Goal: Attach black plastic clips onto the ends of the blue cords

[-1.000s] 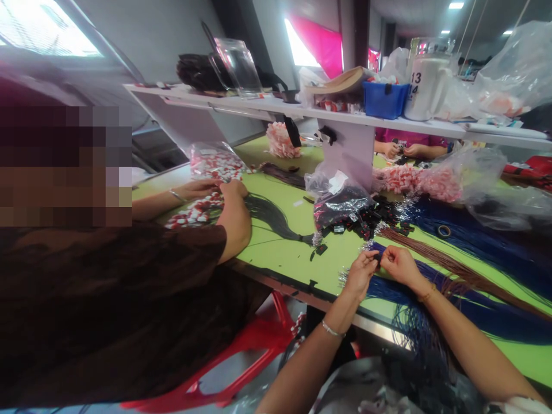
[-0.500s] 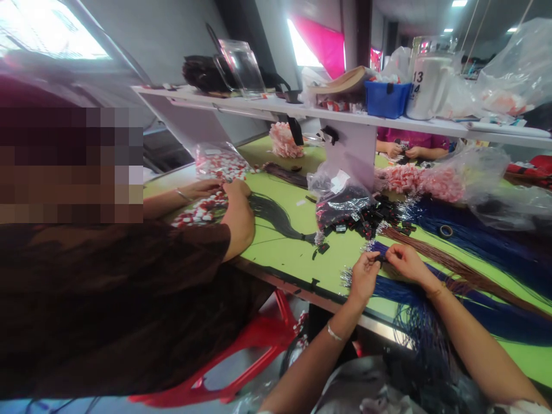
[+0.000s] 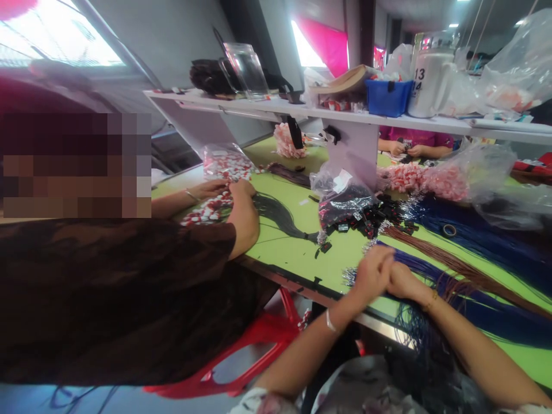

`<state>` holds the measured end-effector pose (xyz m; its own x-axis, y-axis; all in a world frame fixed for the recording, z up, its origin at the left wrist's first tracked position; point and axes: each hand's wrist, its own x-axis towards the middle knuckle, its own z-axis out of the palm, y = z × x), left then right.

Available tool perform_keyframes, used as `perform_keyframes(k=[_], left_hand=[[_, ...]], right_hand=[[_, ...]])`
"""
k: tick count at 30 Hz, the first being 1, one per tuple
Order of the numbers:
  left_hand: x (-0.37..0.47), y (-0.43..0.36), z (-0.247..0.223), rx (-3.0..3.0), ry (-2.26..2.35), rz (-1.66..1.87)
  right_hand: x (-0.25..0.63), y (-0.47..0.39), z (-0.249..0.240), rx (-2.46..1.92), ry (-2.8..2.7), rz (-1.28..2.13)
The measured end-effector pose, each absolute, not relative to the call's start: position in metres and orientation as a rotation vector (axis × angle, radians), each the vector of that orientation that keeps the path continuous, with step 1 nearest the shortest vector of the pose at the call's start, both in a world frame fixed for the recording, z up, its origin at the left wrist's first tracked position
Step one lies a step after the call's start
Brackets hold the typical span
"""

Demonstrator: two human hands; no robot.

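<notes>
My left hand (image 3: 371, 275) is closed and slightly blurred, its fingers curled over toward the other hand. Pressed against it is my right hand (image 3: 405, 280), also closed, just above the front edge of the table. Whatever they grip is hidden behind the fingers. Under and beside the hands lie blue wires (image 3: 416, 265) with silvery crimped ends (image 3: 349, 276). A bundle of brown wires (image 3: 431, 250) runs away to the right. Beyond the hands, small black connectors (image 3: 374, 221) lie in a loose pile by a clear plastic bag (image 3: 345, 201) of dark parts.
At left, a co-worker's arm (image 3: 245, 227) rests among red-and-white parts (image 3: 207, 211) by a dark wire bundle (image 3: 280, 215). A shelf (image 3: 297, 109) crosses above, bearing a blue bin (image 3: 388, 98) and a mug. Below stands a red stool (image 3: 263, 339). A tape roll (image 3: 449, 230) lies right.
Half a second ago a small black connector showed between my fingertips; now my hands have come together, slightly lower, and hide it. The view has shifted slightly.
</notes>
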<state>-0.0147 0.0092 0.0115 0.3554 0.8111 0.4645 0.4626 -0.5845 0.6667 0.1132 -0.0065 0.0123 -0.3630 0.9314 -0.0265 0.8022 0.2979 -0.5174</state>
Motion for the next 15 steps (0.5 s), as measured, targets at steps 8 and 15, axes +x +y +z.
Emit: perform_keyframes(k=[8,15], left_hand=[[-0.015,0.114,-0.003,2.238,1.531,0.734],[-0.032,0.113,0.003,1.873,1.378,1.168]], right_hand=[[0.112,-0.009,0.029,-1.560,-2.399,0.586],[0.114,-0.007,0.026,-1.501,-2.141,0.720]])
